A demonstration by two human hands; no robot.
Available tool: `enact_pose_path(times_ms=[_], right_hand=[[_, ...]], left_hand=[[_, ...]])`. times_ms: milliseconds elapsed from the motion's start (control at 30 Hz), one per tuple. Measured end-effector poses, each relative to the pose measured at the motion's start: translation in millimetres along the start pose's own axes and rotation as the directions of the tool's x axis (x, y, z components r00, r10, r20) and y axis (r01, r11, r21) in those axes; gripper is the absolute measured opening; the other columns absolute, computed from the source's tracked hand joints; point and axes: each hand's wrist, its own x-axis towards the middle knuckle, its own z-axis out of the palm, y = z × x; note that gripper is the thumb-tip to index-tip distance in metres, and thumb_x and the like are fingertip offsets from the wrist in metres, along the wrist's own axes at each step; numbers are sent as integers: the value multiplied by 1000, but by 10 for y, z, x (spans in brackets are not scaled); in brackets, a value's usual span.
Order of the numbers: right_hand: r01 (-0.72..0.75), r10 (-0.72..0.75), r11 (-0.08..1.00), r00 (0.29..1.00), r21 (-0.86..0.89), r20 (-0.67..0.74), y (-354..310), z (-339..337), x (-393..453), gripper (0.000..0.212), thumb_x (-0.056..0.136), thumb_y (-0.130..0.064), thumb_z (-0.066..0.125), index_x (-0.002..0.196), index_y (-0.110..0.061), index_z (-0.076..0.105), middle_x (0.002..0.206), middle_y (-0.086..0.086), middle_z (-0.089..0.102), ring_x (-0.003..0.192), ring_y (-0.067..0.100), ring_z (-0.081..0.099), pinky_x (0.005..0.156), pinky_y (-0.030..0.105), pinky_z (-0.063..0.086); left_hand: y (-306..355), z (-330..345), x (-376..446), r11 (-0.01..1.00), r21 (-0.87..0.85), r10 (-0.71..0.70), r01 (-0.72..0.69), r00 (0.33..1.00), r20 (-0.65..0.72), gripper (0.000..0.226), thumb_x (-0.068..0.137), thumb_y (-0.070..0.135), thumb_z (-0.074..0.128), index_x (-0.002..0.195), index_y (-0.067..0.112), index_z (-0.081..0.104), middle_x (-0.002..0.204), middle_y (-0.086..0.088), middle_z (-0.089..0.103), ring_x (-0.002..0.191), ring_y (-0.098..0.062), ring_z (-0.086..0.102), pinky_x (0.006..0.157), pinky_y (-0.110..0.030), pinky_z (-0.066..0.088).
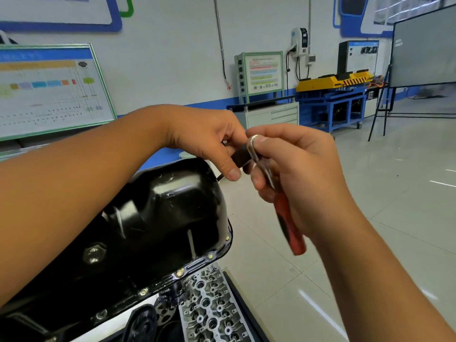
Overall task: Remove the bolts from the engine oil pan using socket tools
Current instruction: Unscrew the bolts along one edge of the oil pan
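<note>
Hands, two of them, raised together in mid-air above the far end of the oil pan (158, 218). Left hand (207, 139) reaching in from the left on a bare forearm, wrist bent downward, fingers and thumb curled round a dark socket (240, 156), thumb tip pointing down beside it. Right hand (293, 174) coming up from the lower right, fingers wrapped round one ratchet wrench (271, 183), thumb pressed on its shiny metal head, red-and-black handle slanting down and out below the palm. Socket seated against the ratchet head, between the two hands; exact joint hidden by fingers. Both hands grasping, neither released.

One black, glossy oil pan below and left of the hands, belly up, partly covered by the left forearm. Flange bolts (179, 273) still seated along the near rim: at least five visible, running from the right corner down toward the lower left. One larger hex plug (93, 253) on the pan's side wall. One bare aluminium cylinder head (212, 314) lying beneath the pan's near edge.

Farther out, pale tiled floor (370, 218), two wiring display boards (49, 90) against the white wall, a blue-and-yellow bench (333, 95) and a dark screen (424, 50) on a stand at right.
</note>
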Motion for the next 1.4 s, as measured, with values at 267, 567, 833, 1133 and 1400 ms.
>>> enact_pose_path(times_ms=[267, 567, 833, 1133, 1400], right_hand=[[356, -204, 584, 934, -730, 292, -151, -358, 74, 55, 77, -8, 85, 123, -35, 71, 109, -19, 72, 97, 5, 66, 86, 22, 52], [195, -91, 410, 981, -891, 173, -274, -133, -30, 21, 73, -38, 85, 77, -23, 71, 67, -6, 68, 62, 9, 63, 58, 26, 55], [236, -98, 214, 971, -948, 220, -353, -67, -54, 44, 78, 4, 64, 99, -31, 80, 94, -3, 73, 90, 22, 64, 80, 39, 56], [209, -113, 217, 976, -953, 188, -289, -155, -23, 20, 86, -16, 74, 100, -29, 78, 84, -1, 71, 81, 20, 64, 73, 36, 57], [116, 24, 540, 988, -834, 152, -311, -176, -47, 19, 81, -30, 84, 91, -18, 73, 77, 2, 74, 60, 11, 73, 66, 39, 62]], left_hand=[[46, 7, 14, 999, -3, 45, -45, 996, 75, 32, 77, 19, 86, 67, 46, 72, 49, 13, 36, 48, -7, 35, 55, -20, 37], [-26, -20, -25, 999, 31, 34, -35, 999, 16, 22, 77, 15, 89, 96, 17, 76, 58, -18, 39, 54, -18, 36, 57, -27, 39], [68, 27, 53, 981, 190, 6, -27, 994, 113, 38, 79, 19, 87, 62, 46, 67, 50, 5, 39, 48, -12, 37, 54, -22, 37], [7, 4, 21, 990, 134, 34, -44, 997, 74, 29, 81, 18, 86, 79, 44, 72, 51, 5, 38, 48, -13, 38, 56, -25, 38], [-5, -2, 37, 990, 127, 58, -65, 997, 57, 31, 83, 22, 85, 82, 50, 71, 52, 1, 39, 49, -13, 39, 56, -29, 39]])
